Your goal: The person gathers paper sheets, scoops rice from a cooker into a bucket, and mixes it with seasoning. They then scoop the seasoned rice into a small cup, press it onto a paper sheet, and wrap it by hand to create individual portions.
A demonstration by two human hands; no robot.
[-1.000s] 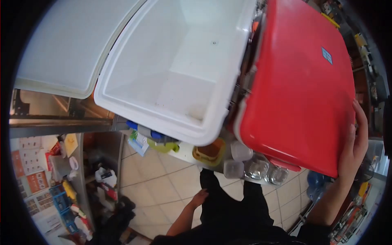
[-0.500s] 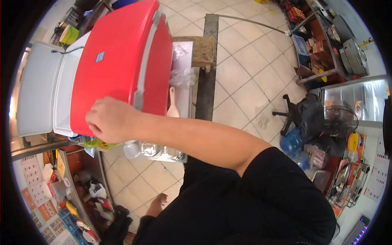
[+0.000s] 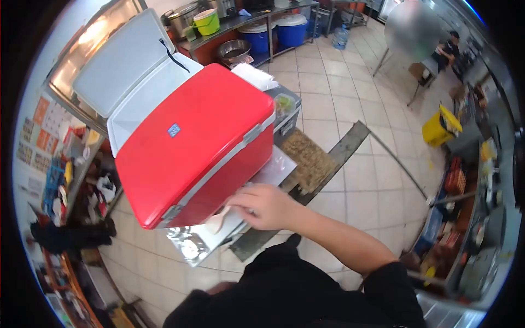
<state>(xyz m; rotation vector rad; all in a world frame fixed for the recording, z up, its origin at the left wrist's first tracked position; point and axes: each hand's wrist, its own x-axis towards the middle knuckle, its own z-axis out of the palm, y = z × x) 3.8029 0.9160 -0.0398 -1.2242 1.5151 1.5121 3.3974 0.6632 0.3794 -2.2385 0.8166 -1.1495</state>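
Note:
A large red cooler box (image 3: 197, 136), its lid down, stands in front of me. My right hand (image 3: 262, 208) is low at the cooler's near side, fingers partly bent and thumb apart. Its fingertips are right at the handle of a pale paddle-shaped spatula (image 3: 216, 222), which lies on a white surface (image 3: 224, 234) beside the cooler. Shiny clear plastic containers (image 3: 190, 247) sit at that surface's near end. Of my left hand (image 3: 220, 286) only a blurred bit shows, low against my black clothing, with its fingers hidden.
Behind the red cooler, a white cooler (image 3: 143, 90) stands with its lid raised. A grey box (image 3: 289, 123) and a worn wooden board (image 3: 309, 158) are to the right. Shelves line both sides. A yellow bin (image 3: 442, 128) and a seated person (image 3: 449, 49) are farther off.
My right hand has left the top of the red lid and come down to the spatula's handle. The view has turned and lifted, bringing the far room into sight.

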